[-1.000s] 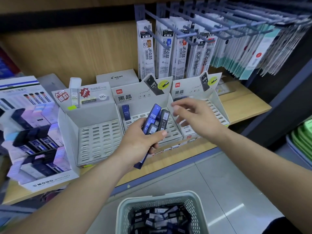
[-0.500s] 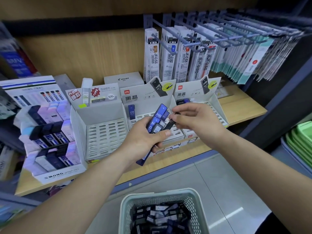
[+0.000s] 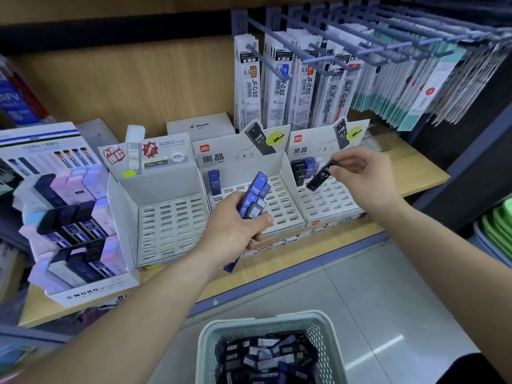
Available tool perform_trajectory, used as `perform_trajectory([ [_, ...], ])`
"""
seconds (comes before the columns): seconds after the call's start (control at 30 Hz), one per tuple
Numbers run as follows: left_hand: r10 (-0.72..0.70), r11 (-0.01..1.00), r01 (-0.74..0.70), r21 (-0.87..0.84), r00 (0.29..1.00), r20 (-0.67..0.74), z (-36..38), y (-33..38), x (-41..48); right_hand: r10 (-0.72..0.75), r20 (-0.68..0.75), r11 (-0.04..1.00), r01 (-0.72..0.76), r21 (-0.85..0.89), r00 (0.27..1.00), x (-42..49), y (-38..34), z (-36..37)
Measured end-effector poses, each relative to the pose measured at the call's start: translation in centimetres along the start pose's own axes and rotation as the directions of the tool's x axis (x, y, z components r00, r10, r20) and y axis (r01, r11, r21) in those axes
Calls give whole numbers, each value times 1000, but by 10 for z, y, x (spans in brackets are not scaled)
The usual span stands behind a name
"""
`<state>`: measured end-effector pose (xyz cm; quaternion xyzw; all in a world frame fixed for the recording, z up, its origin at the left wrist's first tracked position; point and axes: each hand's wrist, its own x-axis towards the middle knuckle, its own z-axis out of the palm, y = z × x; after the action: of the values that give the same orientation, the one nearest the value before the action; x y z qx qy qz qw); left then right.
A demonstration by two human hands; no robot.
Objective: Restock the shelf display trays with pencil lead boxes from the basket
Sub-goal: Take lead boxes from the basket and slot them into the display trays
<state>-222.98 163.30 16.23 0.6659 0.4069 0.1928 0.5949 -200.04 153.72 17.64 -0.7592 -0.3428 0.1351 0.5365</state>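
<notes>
At centre frame, my left hand clutches a fan of blue and black pencil lead boxes in front of the middle display tray. Right of centre, my right hand pinches a single black box, tilted over the right-hand tray, just beside the stocked boxes in its back corner. More boxes fill the basket at bottom centre

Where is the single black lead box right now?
In the head view, the black lead box is pinched in the right hand, tilted over the rightmost white tray, near the few boxes standing at its back left.
</notes>
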Motion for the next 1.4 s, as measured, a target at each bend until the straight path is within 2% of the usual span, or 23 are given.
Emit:
perform_trajectory([
  [0.07, -7, 1000, 7, 10, 1000, -2, 1, -1, 1, -46, -25, 995, 44, -93, 999, 12, 8, 2],
  [0.23, -16, 999, 16, 30, 1000, 5, 3, -2, 3, -89, 69, 960, 104, -260, 994, 29, 29, 22],
  [0.4, -23, 999, 22, 30, 1000, 15, 1, -2, 4, -82, 100, 948, 108, -298, 992, 30, 32, 23],
  [0.7, -27, 1000, 27, -6, 1000, -3, -5, 0, 2, -114, 254, 891, 212, -401, 960, 16, 19, 24],
  [0.8, -26, 1000, 26, -14, 1000, -1, -8, 1, 0, -110, 276, 879, 223, -422, 955, 16, 21, 25],
  [0.93, -23, 1000, 23, -8, 1000, 1, -9, 0, 0, -134, 184, 894, 199, -401, 974, 22, 27, 32],
  [1.07, -25, 1000, 25, -10, 1000, -2, -7, 0, 0, -220, 185, 860, 280, -427, 958, 27, 31, 41],
  [1.17, -23, 1000, 23, -11, 1000, 0, -8, 0, 0, -209, 223, 833, 293, -470, 952, 28, 36, 45],
  [1.3, -19, 1000, 19, -21, 1000, 8, -10, -1, 1, -252, 170, 821, 304, -484, 953, 22, 25, 45],
  [1.37, -12, 999, 12, -30, 1000, 24, -10, -1, 2, -262, 159, 866, 305, -396, 952, 11, 7, 47],
  [1.4, -7, 999, 9, -39, 999, 32, -9, -1, 2, -210, 195, 923, 260, -285, 958, 4, -3, 50],
])
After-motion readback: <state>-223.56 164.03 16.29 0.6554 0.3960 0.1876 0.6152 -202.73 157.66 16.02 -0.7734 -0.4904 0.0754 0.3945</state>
